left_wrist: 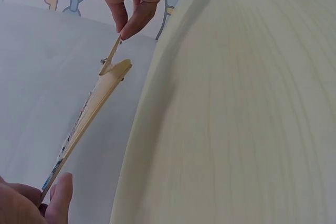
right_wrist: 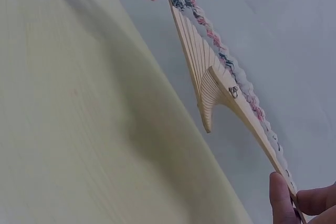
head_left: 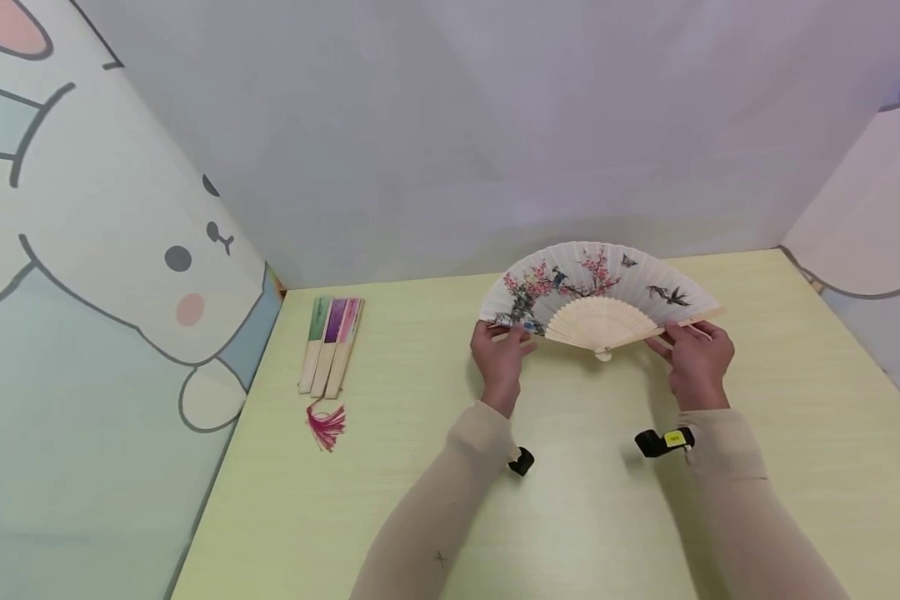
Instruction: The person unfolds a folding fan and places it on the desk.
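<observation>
A white folding fan point(head_left: 602, 321), spread wide, shows pink blossoms, dark birds and a butterfly on its leaf, with pale wooden ribs meeting at a pivot. My left hand point(head_left: 499, 358) pinches its left outer rib near the leaf's end. At the opposite end, my right hand point(head_left: 696, 357) pinches the right outer rib between thumb and fingers. The right wrist view shows the fan point(right_wrist: 210, 72) edge-on, held up off the table, with a small metal ring at its pivot.
Folded fans point(head_left: 331, 346) in green, purple and pink lie side by side at the table's left, a pink tassel point(head_left: 326, 427) below them. The pale yellow table point(head_left: 412, 350) meets a grey wall point(head_left: 450, 150) behind. Cartoon-printed panels point(head_left: 142, 275) stand at both sides.
</observation>
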`<state>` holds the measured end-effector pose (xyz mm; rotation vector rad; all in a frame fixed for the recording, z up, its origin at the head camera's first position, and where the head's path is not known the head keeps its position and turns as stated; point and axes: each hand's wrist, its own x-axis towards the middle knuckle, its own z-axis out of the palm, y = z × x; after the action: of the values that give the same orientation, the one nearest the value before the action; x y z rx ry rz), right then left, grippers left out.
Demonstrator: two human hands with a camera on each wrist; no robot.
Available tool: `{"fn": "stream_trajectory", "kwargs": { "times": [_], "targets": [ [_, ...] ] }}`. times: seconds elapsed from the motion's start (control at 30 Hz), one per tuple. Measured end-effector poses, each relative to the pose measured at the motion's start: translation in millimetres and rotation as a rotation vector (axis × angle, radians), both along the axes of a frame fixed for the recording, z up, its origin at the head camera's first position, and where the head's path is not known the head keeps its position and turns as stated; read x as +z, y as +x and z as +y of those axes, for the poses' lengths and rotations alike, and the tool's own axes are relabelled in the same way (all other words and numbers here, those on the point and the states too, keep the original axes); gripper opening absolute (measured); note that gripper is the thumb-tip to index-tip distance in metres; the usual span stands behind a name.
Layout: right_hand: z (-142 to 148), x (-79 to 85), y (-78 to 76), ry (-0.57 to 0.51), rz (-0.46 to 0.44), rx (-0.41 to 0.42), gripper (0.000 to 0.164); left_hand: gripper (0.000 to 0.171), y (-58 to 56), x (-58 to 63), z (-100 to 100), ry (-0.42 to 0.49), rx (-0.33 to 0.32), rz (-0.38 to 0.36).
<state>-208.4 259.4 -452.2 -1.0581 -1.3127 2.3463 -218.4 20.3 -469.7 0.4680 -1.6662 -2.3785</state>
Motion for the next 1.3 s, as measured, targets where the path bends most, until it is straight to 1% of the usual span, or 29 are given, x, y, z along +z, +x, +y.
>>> {"fn": "stream_trajectory", "kwargs": {
  "times": [0.1, 0.37, 0.5, 0.7, 0.87, 1.07, 1.2, 1.3],
  "targets": [
    [11, -1.2, 1.5, -0.017, -0.012, -0.013, 0.037, 0.020, -2.3, -0.9, 8, -0.028, -0.014, -0.015],
    [37, -0.3, 2.3, -0.031, -0.021, -0.034, 0.035, 0.024, -8.0, -2.7, 24, -0.032, -0.061, -0.040],
    [52, -1.2, 1.3, -0.036, -0.023, -0.036, 0.035, 0.026, -11.5, -4.3, 31, -0.039, -0.098, -0.068],
    [74, -3.6, 0.9, -0.022, -0.051, -0.046, 0.036, 0.023, -14.4, -4.4, 40, -0.059, -0.187, -0.120],
    [93, -4.0, 2.0, -0.030, -0.068, -0.083, 0.038, 0.021, -16.5, -3.9, 50, -0.067, -0.262, -0.158],
    [113, -2.9, 3.7, -0.047, -0.100, -0.115, 0.043, 0.026, -21.5, -3.7, 61, -0.010, -0.335, -0.195],
    [123, -3.0, 5.1, -0.049, -0.089, -0.126, 0.038, 0.031, -25.3, -4.3, 66, 0.055, -0.389, -0.232],
    [130, -3.5, 7.4, -0.045, -0.085, -0.119, 0.032, 0.037, -26.8, -5.1, 69, 0.101, -0.428, -0.264]
  ]
}}
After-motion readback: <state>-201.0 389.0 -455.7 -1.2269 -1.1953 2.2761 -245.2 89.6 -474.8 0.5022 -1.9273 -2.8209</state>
